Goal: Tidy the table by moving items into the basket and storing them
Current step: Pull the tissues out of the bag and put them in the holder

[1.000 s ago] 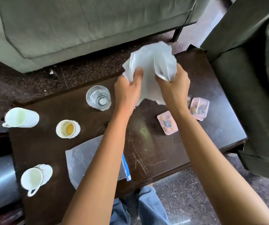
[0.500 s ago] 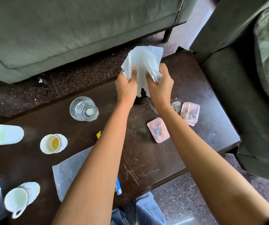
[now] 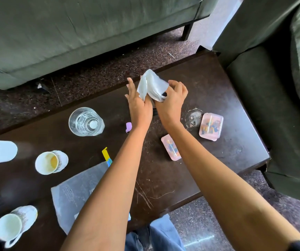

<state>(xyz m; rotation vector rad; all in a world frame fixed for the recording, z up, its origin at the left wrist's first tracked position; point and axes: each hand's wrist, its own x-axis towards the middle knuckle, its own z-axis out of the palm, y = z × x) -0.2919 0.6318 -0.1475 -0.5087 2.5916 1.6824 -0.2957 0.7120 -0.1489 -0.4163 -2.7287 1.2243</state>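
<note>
In the head view, a crumpled white sheet [image 3: 152, 86] is held up above the far side of the dark table [image 3: 227, 156]. It is grasped by the curled fingers of the right hand [image 3: 172, 102], while the left hand [image 3: 139, 107] is laid flat against it, fingers stretched straight. The step in hand is judged to be bunching or folding the sheet for storage. No basket is seen. A glass tumbler [image 3: 86, 122], a pink box [image 3: 211, 126], a stained cup [image 3: 51, 162] and a clear zip bag [image 3: 80, 192] lie on the table. Next, the sheet should be compacted with both hands, and the basket must be located.
</note>
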